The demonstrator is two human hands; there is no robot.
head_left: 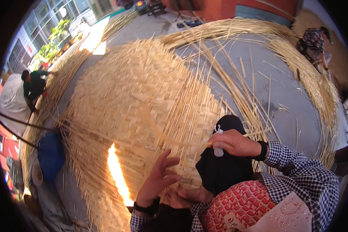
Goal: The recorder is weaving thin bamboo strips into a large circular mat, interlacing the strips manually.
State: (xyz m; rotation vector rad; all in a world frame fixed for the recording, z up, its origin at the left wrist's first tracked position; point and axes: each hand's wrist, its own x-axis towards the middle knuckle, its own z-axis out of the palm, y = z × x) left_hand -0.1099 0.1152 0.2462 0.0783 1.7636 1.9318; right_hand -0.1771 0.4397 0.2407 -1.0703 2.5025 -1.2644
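Observation:
A large woven reed mat (116, 89) spreads below me, its loose reed strips (183, 104) fanning out along the right part. My right hand (236, 143) is closed at my knee, gripping a pale reed strip (178, 144) that curves away to the left, blurred by motion. A small whitish, translucent piece (218, 151) shows under the right fingers; I cannot make out what it is. Over the near part of the mat my left hand (158, 179) is raised with its fingers apart, holding nothing. My bare feet (181, 196) rest on the mat just beside it.
Long reed bundles (236, 29) curve around the far and right sides, with more at the left (62, 77). Loose reeds (236, 89) lie across the grey floor (286, 120). One person (34, 87) crouches at left, another (315, 42) at far right. A blue cloth (50, 154) lies left.

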